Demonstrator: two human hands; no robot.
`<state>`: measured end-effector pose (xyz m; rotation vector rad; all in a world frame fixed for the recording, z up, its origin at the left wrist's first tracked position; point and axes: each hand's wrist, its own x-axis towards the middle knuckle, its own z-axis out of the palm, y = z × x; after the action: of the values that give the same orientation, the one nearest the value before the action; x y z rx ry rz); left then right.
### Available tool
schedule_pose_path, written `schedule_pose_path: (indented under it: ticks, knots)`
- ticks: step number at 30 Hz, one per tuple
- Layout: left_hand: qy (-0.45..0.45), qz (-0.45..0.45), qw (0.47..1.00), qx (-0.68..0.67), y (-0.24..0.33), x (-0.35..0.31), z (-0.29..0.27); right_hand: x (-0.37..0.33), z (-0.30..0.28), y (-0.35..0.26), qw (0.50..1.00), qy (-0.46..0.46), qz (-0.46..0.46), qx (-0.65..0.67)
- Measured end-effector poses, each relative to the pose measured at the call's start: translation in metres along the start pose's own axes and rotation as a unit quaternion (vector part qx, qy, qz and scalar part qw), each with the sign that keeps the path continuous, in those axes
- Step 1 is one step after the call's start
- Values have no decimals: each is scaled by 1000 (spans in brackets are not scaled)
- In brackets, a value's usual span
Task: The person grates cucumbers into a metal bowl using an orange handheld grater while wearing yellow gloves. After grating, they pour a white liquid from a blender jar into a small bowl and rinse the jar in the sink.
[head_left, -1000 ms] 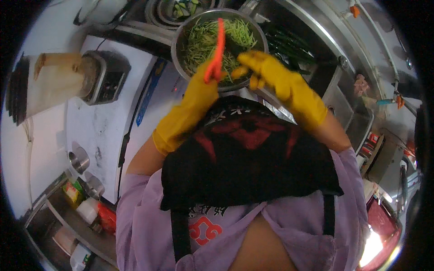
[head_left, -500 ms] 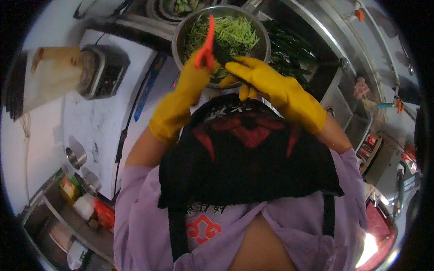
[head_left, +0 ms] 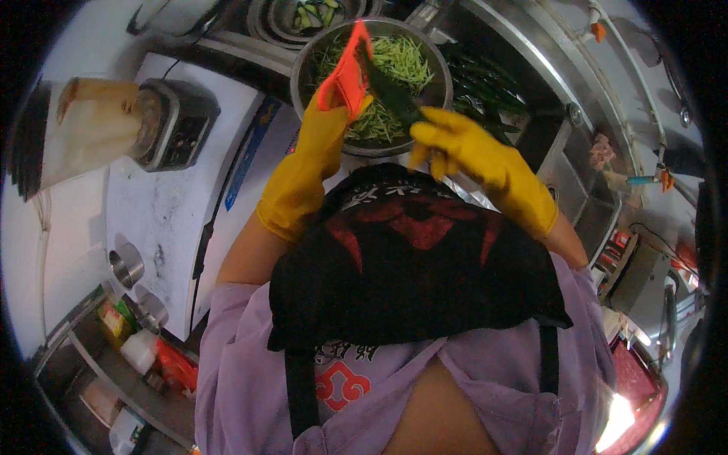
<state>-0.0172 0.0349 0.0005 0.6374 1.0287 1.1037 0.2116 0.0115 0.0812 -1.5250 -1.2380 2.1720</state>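
At far left, a blender with a cloudy, tan-handled jug and a dark base (head_left: 136,125), on a white, flat-topped counter (head_left: 167,212). Farther right, by the upper edge, round nested metal bowls (head_left: 262,26) with small green vegetable pieces (head_left: 312,15) inside. Below these, the left hand in a long yellow rubber glove (head_left: 322,129), closed tightly around a bright orange plastic hand tool (head_left: 349,80), tilted up over the left part of a wide, round stainless-steel bowl (head_left: 438,95); cutting face not clear from this angle. Possible twisting of the tool there, from sideways pressure on smooth rubber. Inside the bowl, a loose heap of pale green shreds (head_left: 406,61); some spillage over the near rim conceivable, from too wide a stroke. Above the shreds, a long, dark green cucumber-like vegetable (head_left: 394,95), slanting from the tool down to the right hand in a matching yellow glove (head_left: 470,148), with bent fingers apparently pinching the near end, grip partly hidden. Likeliest trouble: a skid off the tool, from slick peel, or a nicked glove, from fingertips too near any blade. Rightmost, more whole dark green vegetables (head_left: 485,87) in a metal sink (head_left: 542,61).
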Motion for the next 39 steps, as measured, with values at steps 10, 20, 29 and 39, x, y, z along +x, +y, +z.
schedule_pose_path:
  ticks: [10,20,29,39]
  knots:
    - [-91,161,966,181,-47,-15,-19,24,-14,6,995,93,-26,-6]
    - [-67,-29,967,245,6,-21,2,8,22,0,1000,9,-9,21]
    - [-63,-42,984,162,-6,-6,-4,6,40,-2,991,119,9,57]
    - [-79,113,936,323,-9,-39,16,25,21,2,989,133,14,66]
